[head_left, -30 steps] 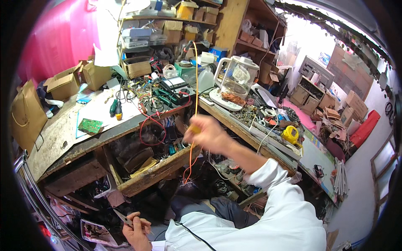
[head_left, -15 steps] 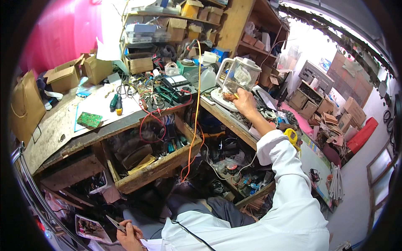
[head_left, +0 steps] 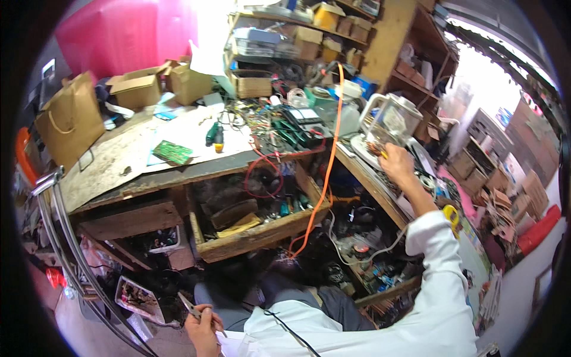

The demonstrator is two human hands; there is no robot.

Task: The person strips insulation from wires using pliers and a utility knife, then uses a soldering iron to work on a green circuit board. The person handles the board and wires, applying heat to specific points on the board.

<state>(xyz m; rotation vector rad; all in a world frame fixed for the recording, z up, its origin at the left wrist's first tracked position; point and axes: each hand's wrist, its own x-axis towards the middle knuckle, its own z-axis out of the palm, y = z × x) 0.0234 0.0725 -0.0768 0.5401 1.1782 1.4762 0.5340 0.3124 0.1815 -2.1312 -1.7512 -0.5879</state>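
Note:
My left hand (head_left: 203, 332) is low at the front, closed around pliers (head_left: 188, 304) whose jaws point up and away. My right hand (head_left: 398, 165) reaches over the bench on the right, its fingers closed on a small thing with a yellow part; its kind is unclear. A brownish tangled piece (head_left: 374, 148) lies by those fingertips. Just beyond stands a clear jug (head_left: 397, 122) with a white handle and lid, something pale showing inside. Part of a white base (head_left: 358, 144) shows beside the hand.
A green circuit board (head_left: 172, 152) and two screwdrivers (head_left: 215, 137) lie on white paper at left. An orange cord (head_left: 333, 154) hangs before an open wooden drawer (head_left: 262, 243). A metal tube frame (head_left: 64, 238) stands at far left; a yellow tape measure (head_left: 451, 219) lies right.
The view has turned left, so the bench and things sit farther right in it. My left hand still holds the pliers, and my right hand stays beside the jug.

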